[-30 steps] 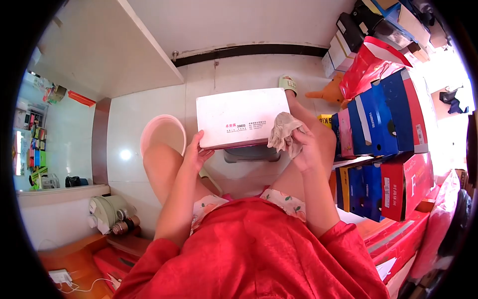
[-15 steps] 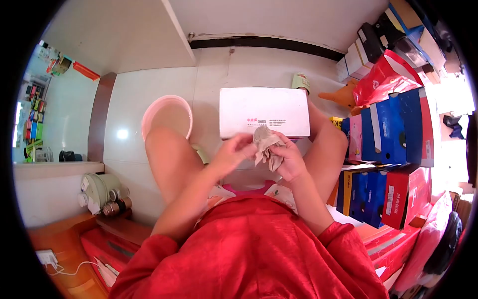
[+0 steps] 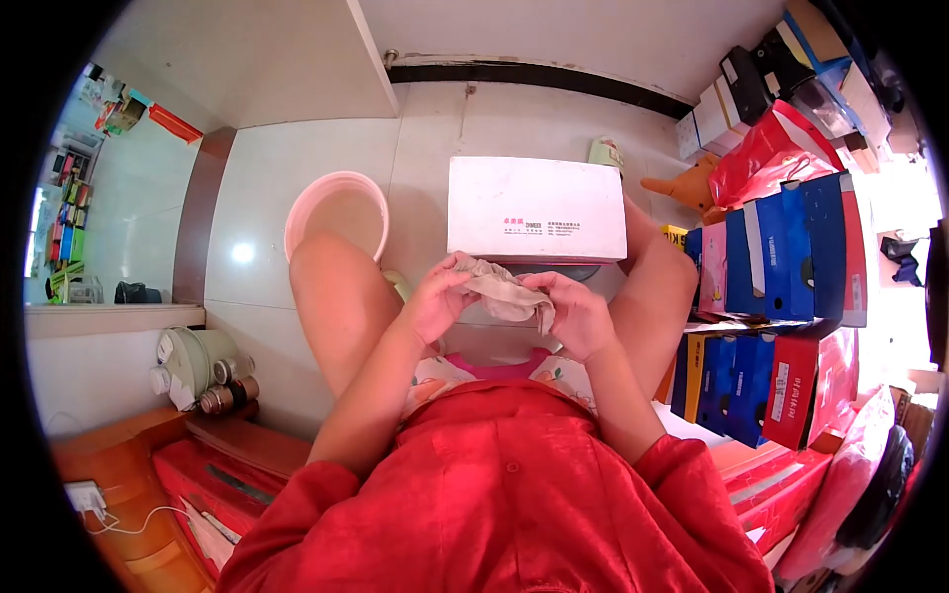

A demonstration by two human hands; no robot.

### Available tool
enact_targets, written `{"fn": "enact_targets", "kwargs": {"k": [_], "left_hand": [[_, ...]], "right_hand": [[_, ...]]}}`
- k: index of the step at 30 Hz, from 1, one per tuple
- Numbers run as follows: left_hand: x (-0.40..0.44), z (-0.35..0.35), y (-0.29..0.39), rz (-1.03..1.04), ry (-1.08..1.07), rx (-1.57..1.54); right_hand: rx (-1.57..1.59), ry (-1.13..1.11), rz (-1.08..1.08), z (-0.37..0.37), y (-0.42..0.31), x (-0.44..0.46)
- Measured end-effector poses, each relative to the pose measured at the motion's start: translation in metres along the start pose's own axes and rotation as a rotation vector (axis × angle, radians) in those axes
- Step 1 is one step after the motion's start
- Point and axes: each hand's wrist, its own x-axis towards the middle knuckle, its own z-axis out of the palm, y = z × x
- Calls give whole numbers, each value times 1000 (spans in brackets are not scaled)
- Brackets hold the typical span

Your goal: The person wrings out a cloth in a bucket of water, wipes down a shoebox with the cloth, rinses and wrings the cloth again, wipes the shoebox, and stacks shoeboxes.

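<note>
A crumpled beige cloth [image 3: 504, 291] is stretched between my two hands, above my lap. My left hand [image 3: 440, 299] grips its left end, and my right hand [image 3: 576, 313] pinches its right end. Just beyond the cloth a white box [image 3: 537, 203] with red and black print rests on a dark support, largely hidden beneath it, between my knees. Neither hand touches the box.
To the left of my knee stands a pink bucket [image 3: 301, 211]. Stacked shoe boxes [image 3: 791, 247], a red bag [image 3: 776, 148] and an orange plush toy [image 3: 692, 185] are on the right. A green appliance [image 3: 186, 363] stands at left.
My left hand has let go of the box and taken hold of the cloth. The cloth, first bunched in my right hand, is now spread between both hands.
</note>
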Motion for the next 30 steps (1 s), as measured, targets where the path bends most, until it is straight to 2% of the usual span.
{"fn": "enact_targets", "kwargs": {"k": [1,2,4,6,8,12,14,15,16,17,19,21,23,24,26,28,30], "left_hand": [[1,-3,3,18,-118,7],[2,-7,5,37,-235,13],[4,-22,5,53,-285,117],[3,-25,5,68,-332,222],[-3,-18,10,74,-250,400],[-9,-4,21,-78,-183,312],[-9,-2,19,92,-49,484],[-6,-8,19,91,-48,484],[-3,-17,20,231,81,561],[1,-25,20,373,210,636],[-5,-13,28,376,216,618],[-9,-9,28,368,227,600],[-7,-8,28,461,245,599],[-10,-4,31,462,245,599],[-19,4,37,314,205,588],[-16,5,31,364,162,666],[-12,3,24,418,127,747]], "right_hand": [[158,3,65,3,-2,0],[157,3,66,3,-1,2],[-353,191,124,2,3,7],[-434,168,94,-1,6,8],[-514,145,63,-5,5,8],[-377,23,56,-13,-6,6],[-347,-30,88,-13,-8,8],[-509,49,21,-13,-5,11],[-670,128,-46,-13,-3,12],[-671,127,-48,-12,-2,13],[-717,208,-112,-11,-1,14],[-657,247,-86,-15,-3,16],[-602,284,-69,-17,-5,17],[-511,257,-65,-18,-5,17],[-420,230,-62,-17,-4,16],[-179,137,-143,-9,-1,15],[-190,100,-135,3,3,9]]}}
